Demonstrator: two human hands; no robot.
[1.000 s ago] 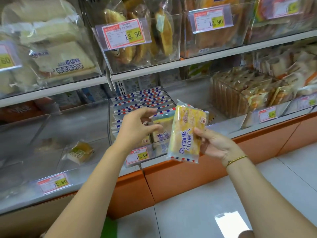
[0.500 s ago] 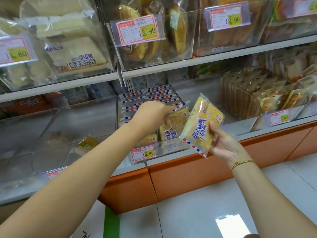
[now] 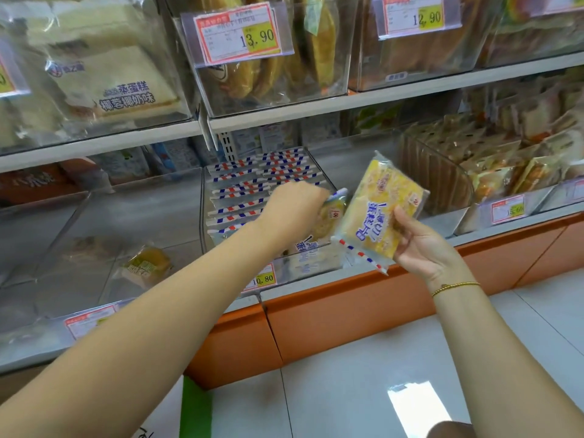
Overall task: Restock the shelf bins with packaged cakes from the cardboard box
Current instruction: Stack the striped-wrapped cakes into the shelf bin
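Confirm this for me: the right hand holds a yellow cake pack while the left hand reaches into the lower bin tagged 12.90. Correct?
Not quite. In the head view the left hand reaches into the bin whose price tag reads 10.80, not 12.90. The 12.90 tag hangs above the upper shelf. The right hand does hold the yellow cake pack.

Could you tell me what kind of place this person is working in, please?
Most likely a shop's bakery aisle: white shelves carry clear bins of wrapped cakes and bread, printed price tags such as 13.90 are clipped to the bin fronts, and the right hand holds a packaged cake.
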